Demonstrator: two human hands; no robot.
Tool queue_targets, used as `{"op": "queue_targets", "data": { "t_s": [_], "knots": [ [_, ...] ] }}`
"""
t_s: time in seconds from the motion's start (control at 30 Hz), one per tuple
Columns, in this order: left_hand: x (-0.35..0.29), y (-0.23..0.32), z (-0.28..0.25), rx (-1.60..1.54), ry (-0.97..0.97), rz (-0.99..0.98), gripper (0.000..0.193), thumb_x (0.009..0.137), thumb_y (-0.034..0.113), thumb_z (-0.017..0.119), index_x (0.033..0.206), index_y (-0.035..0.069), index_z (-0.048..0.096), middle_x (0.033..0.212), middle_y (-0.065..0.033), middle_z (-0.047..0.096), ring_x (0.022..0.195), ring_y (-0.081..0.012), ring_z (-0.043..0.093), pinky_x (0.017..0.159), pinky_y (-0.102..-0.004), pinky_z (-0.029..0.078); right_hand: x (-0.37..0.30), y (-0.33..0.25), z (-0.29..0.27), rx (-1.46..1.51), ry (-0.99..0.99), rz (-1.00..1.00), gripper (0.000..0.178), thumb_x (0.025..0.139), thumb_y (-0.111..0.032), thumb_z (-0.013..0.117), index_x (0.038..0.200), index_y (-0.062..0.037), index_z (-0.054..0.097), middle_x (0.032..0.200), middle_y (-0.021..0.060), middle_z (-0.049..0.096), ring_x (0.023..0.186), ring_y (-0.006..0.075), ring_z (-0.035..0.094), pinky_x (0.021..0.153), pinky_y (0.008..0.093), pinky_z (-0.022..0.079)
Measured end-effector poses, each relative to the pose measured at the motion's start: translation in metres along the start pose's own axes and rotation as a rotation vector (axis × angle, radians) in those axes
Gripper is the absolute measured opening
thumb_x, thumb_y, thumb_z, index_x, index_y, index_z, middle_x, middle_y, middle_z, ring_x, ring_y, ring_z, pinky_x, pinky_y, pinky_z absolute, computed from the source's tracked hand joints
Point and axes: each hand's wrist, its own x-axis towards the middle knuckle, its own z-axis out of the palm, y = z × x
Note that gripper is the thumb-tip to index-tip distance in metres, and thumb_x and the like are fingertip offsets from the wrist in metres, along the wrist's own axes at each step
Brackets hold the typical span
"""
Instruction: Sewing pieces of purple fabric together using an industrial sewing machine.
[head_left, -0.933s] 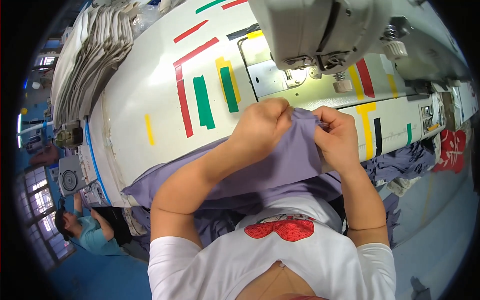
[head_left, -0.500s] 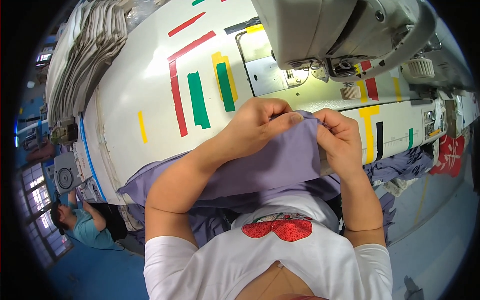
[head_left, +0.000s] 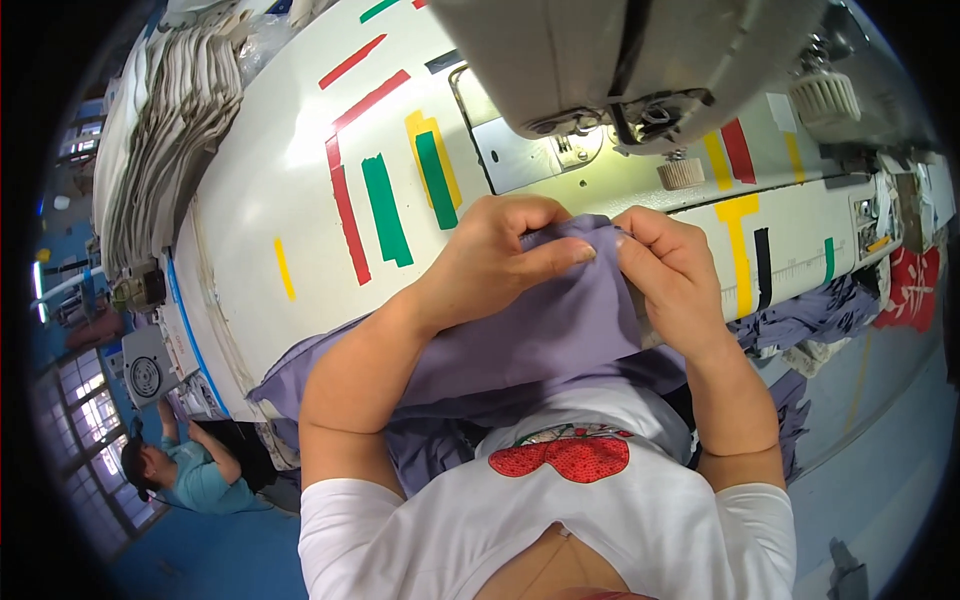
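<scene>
A length of purple fabric (head_left: 540,335) hangs from both my hands over the front edge of the sewing table and down into my lap. With thumb on top, my left hand (head_left: 500,250) pinches its upper edge. Close beside it, my right hand (head_left: 670,270) grips the same edge between thumb and fingers. The fabric is bunched in the small gap between the two hands. Just beyond them stands the sewing machine head (head_left: 600,60), its metal needle plate (head_left: 515,155) set into the white table (head_left: 260,200).
Strips of red, green, yellow and black tape (head_left: 385,210) mark the tabletop. A stack of pale cut cloth (head_left: 165,130) stands at the far left. More purple cloth (head_left: 810,315) lies at the right. A person in a teal shirt (head_left: 205,475) sits at the lower left.
My view has shifted slightly, so the machine head appears further left. Both hands keep hold of the fabric edge; the left thumb and right fingers have moved a little along it.
</scene>
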Motion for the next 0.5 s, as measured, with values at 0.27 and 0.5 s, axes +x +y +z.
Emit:
{"op": "queue_targets", "data": {
  "t_s": [0.27,0.5],
  "knots": [
    [0.003,-0.007,-0.003,-0.144,-0.001,-0.119,0.011,0.086,0.009,0.070,0.083,0.000,0.066,0.074,0.0046,0.059,0.068,-0.0019,0.045,0.060,-0.0185,0.038,-0.022,0.007,0.014,-0.297,0.336,-0.374,0.019,0.081,-0.010,0.071,0.092,0.0004,0.059,0.071,0.0046,0.054,0.065,0.0165,0.051,0.057,0.0318,0.039],
    [0.002,-0.012,0.003,-0.168,0.090,-0.091,0.015,0.087,0.012,0.070,0.080,-0.001,0.066,0.067,0.0054,0.056,0.064,-0.0019,0.044,0.056,-0.0201,0.035,-0.037,0.022,0.022,-0.730,0.460,-0.760,0.025,0.066,-0.006,0.078,0.084,-0.0084,0.061,0.081,0.0023,0.058,0.074,0.0239,0.054,0.071,0.0371,0.035]
  ]
}}
